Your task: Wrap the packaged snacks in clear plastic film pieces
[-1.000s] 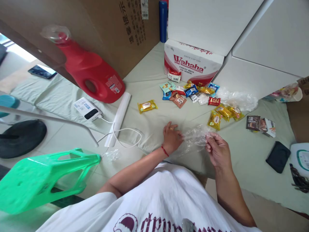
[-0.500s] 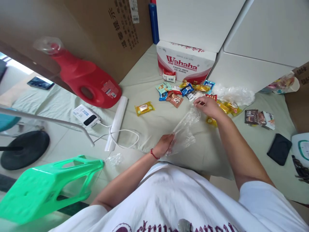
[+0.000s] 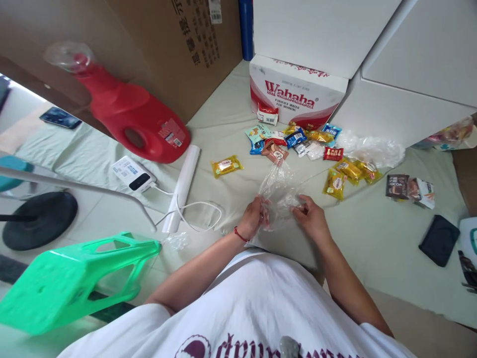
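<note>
A clear plastic bag (image 3: 278, 181) is stretched between my two hands, low over the pale green cloth (image 3: 208, 199). My left hand (image 3: 255, 216), with a red cord at the wrist, is closed on one side of it. Thumb and fingers of my right hand (image 3: 309, 214) pinch the bag's other side. Beyond the bag lies a heap of wrapped snacks, with a brown packet (image 3: 275, 152) and a blue packet (image 3: 296, 137) among them. A yellow packet (image 3: 226, 166) lies apart on the left, and several yellow packets (image 3: 334, 184) lie to the right.
A Wahaba-style white and red carton (image 3: 298, 94) stands behind the snacks, beside crumpled clear plastic (image 3: 372, 149). On the left are a red jug (image 3: 134, 114), a white device (image 3: 133, 174) with a cable, a white roll (image 3: 182, 189) and a green stool (image 3: 74, 283). A black pouch (image 3: 439, 240) lies right.
My right hand has come back from near the snack heap toward my body and my left hand, still pinching the bag. The bag's far end now points toward the brown packet. The view has shifted slightly.
</note>
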Action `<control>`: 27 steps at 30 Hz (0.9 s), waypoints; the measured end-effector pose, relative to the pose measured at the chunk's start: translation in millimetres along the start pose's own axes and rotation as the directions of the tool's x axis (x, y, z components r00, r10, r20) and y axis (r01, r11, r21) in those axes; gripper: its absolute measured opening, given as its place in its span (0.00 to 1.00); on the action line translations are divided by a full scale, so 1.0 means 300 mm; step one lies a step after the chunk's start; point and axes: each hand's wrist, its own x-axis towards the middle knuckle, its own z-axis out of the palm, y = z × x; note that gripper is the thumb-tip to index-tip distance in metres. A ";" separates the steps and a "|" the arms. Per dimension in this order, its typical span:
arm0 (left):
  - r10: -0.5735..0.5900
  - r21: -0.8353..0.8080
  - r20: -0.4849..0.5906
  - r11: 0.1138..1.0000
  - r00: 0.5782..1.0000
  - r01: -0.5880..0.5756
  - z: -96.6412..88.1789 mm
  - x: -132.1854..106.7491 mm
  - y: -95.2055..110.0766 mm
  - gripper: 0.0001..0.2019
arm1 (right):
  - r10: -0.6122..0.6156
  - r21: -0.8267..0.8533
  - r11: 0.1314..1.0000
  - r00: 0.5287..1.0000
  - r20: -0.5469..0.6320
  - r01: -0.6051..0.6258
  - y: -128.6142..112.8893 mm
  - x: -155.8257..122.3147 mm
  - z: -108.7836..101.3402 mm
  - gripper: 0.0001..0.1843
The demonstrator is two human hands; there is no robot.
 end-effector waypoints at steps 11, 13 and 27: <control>0.053 0.067 -0.276 0.997 0.960 -0.035 -0.102 0.039 0.066 0.08 | 0.156 0.129 0.980 0.988 -0.021 -0.152 0.137 -0.177 -0.145 0.22; 0.067 0.096 -0.274 0.994 0.959 -0.042 -0.116 0.036 0.055 0.06 | 0.140 -0.039 0.989 0.990 0.005 -0.139 0.154 -0.214 -0.184 0.23; 0.323 0.434 -0.376 0.890 0.868 -0.143 -0.136 -0.009 0.051 0.09 | -0.456 -0.556 0.540 0.775 0.438 0.632 -0.190 -0.053 0.147 0.23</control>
